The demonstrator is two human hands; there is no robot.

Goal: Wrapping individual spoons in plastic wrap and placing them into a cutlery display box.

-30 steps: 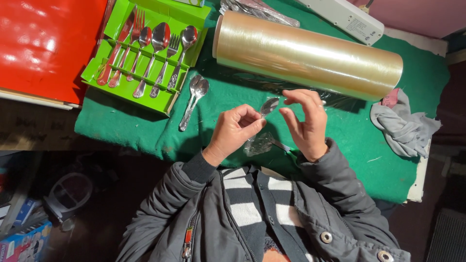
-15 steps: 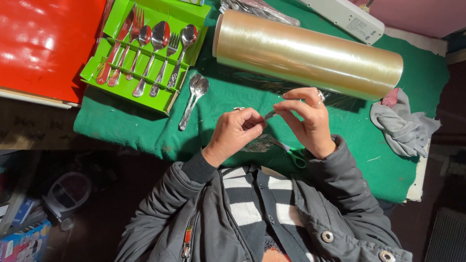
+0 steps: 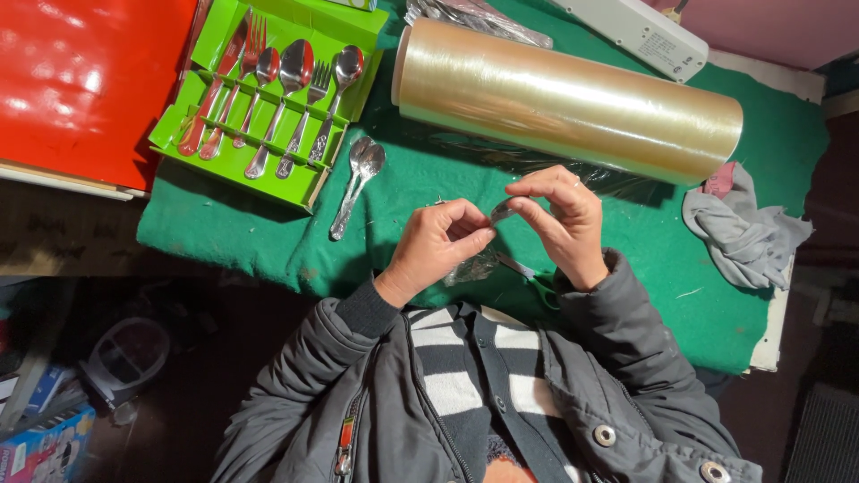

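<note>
Both hands pinch one small spoon (image 3: 501, 212) wrapped in clear film (image 3: 474, 266) — left hand (image 3: 438, 246) at the lower end, right hand (image 3: 559, 219) at the top, held just above the green cloth (image 3: 662, 268). Beyond them, the film roll (image 3: 568, 98). Further left, two loose spoons (image 3: 358, 183) — then the green tray (image 3: 228, 170) holding spoons, forks and a knife in slots.

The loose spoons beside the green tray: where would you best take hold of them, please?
Grip the spoons at the handles' lower end, coming from the table's near edge. The bowls lie stacked toward the film roll, with the green tray close alongside; the slim handles point toward free green cloth.
</note>
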